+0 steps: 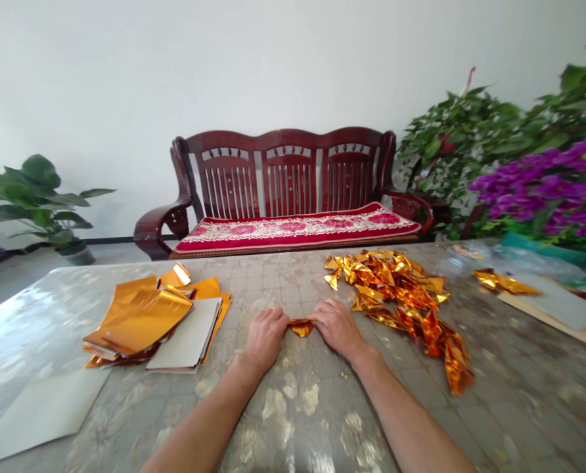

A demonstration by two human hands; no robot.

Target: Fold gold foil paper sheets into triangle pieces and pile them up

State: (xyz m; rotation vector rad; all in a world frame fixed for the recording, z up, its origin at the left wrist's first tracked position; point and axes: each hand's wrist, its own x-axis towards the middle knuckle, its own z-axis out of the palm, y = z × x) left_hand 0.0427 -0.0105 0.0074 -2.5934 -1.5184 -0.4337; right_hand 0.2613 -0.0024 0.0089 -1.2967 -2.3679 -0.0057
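Note:
Between my two hands, low over the table, is a small folded piece of gold foil paper [301,327]. My left hand [267,334] pinches its left end with the fingers closed. At the other end, my right hand [337,326] grips it the same way, so only the middle of the fold shows. To the left lies a loose stack of flat gold foil sheets [145,318], some with the pale back upward. A heap of folded gold foil pieces [396,282] spreads out just beyond and to the right of my right hand.
The table [293,420] has a patterned, glossy cover. A pale sheet [41,407] lies at its front left. On the right are a single folded foil piece [504,282], flat boards [563,305] and purple flowers [544,184]. A wooden bench [288,177] stands behind.

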